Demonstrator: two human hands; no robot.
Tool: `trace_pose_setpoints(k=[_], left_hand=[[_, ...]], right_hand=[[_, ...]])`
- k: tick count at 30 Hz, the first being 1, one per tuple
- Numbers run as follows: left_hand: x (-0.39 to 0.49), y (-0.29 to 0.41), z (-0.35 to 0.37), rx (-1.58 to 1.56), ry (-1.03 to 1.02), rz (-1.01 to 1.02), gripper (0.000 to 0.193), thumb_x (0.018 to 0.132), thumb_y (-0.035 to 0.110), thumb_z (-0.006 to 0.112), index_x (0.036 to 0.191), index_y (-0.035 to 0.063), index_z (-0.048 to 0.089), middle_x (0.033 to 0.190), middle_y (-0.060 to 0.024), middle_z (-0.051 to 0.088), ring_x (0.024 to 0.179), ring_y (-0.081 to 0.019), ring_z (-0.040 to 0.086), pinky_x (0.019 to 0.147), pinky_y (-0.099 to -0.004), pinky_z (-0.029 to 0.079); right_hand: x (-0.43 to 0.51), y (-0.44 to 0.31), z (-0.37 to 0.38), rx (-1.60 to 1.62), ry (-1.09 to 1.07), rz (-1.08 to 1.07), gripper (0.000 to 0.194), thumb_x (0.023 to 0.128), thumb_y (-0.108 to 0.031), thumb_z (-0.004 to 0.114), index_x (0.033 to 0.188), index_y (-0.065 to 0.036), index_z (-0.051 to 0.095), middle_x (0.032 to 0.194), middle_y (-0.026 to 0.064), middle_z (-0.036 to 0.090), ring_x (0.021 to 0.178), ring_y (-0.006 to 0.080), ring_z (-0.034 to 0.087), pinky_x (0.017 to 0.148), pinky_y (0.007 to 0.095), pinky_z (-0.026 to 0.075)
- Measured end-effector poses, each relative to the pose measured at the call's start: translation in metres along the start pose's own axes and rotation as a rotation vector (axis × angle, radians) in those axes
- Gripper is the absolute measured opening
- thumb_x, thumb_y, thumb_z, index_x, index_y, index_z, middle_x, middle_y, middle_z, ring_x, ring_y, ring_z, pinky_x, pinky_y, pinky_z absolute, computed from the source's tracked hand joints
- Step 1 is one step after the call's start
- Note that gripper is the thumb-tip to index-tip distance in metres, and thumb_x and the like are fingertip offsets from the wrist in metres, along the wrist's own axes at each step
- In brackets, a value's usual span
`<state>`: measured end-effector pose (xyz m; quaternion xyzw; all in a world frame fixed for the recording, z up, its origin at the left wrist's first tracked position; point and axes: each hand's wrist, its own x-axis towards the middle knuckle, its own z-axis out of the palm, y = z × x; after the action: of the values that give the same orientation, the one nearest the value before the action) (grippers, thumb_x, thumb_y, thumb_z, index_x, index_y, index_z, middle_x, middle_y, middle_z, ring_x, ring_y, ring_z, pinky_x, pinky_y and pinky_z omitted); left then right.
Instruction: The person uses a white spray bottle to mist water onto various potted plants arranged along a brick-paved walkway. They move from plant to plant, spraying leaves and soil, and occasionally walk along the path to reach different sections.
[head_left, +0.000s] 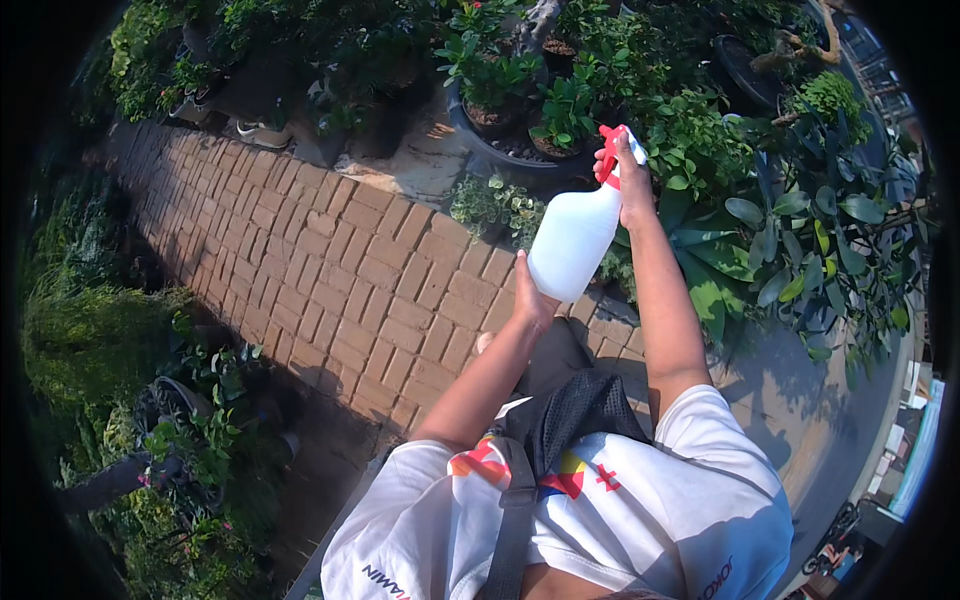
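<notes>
A white plastic spray bottle with a red and white trigger head is held out in front of me, tilted with its head toward the upper right. My right hand grips the bottle's neck and trigger head, fingers around the red trigger. My left hand supports the bottle's lower end, its palm against the base and thumb along the side. Beyond the spray head stand leafy potted plants in a large dark round basin. Whether any liquid leaves the nozzle cannot be seen.
A brick-paved path runs from beneath me to the upper left. Dense greenery with a potted plant borders it on the left. Broad-leaved plants stand at the right, beside grey pavement. A flat stone lies near the basin.
</notes>
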<state>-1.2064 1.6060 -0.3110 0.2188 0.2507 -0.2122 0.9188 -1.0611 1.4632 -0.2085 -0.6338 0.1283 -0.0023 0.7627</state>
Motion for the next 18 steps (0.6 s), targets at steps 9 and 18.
trace_pose_setpoints(k=[9, 18], left_hand=[[0.049, 0.012, 0.078, 0.132, -0.195, -0.319, 0.064, 0.099, 0.054, 0.014, 0.143, 0.0107, 0.032, 0.142, -0.0121, 0.039, 0.128, -0.0287, 0.043, 0.104, -0.0461, 0.037], [0.091, 0.04, 0.129, 0.04, -0.194, -0.352, 0.061, 0.099, 0.051, 0.013, 0.137, 0.012, 0.04, 0.129, -0.0088, 0.05, 0.111, -0.0233, 0.054, 0.09, -0.0356, 0.046]], right_hand=[[0.081, -0.049, -0.063, -0.047, 0.155, 0.085, 0.069, 0.075, -0.071, 0.062, 0.105, -0.009, 0.062, 0.077, 0.0003, 0.057, 0.063, 0.0074, 0.054, 0.056, 0.0251, 0.047], [0.149, -0.079, -0.041, -0.141, 0.112, 0.021, 0.062, 0.08, -0.067, 0.061, 0.097, -0.007, 0.063, 0.072, 0.0013, 0.059, 0.059, 0.0086, 0.055, 0.053, 0.0251, 0.046]])
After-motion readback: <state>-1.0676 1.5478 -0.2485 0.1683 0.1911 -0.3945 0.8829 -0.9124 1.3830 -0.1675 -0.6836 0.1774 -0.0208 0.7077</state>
